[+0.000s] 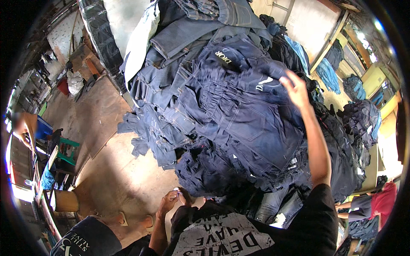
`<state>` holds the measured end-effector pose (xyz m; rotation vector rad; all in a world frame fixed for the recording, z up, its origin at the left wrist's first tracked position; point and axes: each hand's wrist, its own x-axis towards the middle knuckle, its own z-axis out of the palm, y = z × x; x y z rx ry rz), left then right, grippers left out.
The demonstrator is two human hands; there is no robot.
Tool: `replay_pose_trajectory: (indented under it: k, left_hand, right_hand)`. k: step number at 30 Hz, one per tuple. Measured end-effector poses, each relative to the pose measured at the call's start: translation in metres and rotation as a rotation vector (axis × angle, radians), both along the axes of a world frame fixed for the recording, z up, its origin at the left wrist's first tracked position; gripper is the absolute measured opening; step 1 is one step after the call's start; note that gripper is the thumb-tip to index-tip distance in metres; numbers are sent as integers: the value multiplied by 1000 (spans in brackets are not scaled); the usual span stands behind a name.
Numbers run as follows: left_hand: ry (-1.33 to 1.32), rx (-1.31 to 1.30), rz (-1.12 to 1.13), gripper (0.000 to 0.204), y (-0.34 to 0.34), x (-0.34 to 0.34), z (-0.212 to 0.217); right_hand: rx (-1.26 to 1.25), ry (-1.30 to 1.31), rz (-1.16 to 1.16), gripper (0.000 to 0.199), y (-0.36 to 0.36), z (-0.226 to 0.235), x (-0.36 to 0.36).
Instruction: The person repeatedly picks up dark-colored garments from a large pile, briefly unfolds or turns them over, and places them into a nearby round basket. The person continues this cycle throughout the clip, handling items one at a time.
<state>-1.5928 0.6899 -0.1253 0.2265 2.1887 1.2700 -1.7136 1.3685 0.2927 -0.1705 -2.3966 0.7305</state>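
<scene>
My right hand (297, 90) reaches over a large heap of dark blue denim, its fingers apart and slightly blurred. Under and beside its fingertips lie dark blue denim shorts (252, 113) with an elastic waistband, back pockets and pale printed lettering. Whether the fingertips touch the cloth I cannot tell. Low in the view, in front of my dark printed shirt (222, 234), my left hand (169, 202) is closed with its fingertips pinched together. A small whitish bit shows at those fingertips, too small to name.
More folded denim garments (183, 38) are piled at the back, beside a white sheet (141, 36). A brown floor (102, 170) stretches leftward to a green plastic stool (67, 150). Someone in a red top (382, 200) is at the far right; another person (26, 128) is far left.
</scene>
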Motion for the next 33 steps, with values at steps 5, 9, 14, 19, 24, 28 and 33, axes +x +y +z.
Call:
replay_pose_trajectory:
  k: [5,9,14,19,24,28,33]
  left_hand:
    - [75,-2,37,52,10,9,-7]
    - [-107,-81,-4,54,19,28,-8]
    - [-66,-108,16,57,19,46,1]
    - [-93,-128,139,58,19,54,21]
    - [-50,-131,153,57,31,65,27]
    - [-50,-134,144,59,44,75,16]
    - [-38,-138,202,57,47,95,13]
  right_hand:
    - [-31,132,80,53,13,43,4]
    - [211,63,155,45,-24,-26,9]
    - [236,78,39,54,-11,-34,-28]
    - [356,243,-177,72,43,142,-82]
    - [676,382,101,37,24,225,-103]
    - [765,378,396,37,-23,143,-101]
    - [964,-21,634,40,-78,-38,-51]
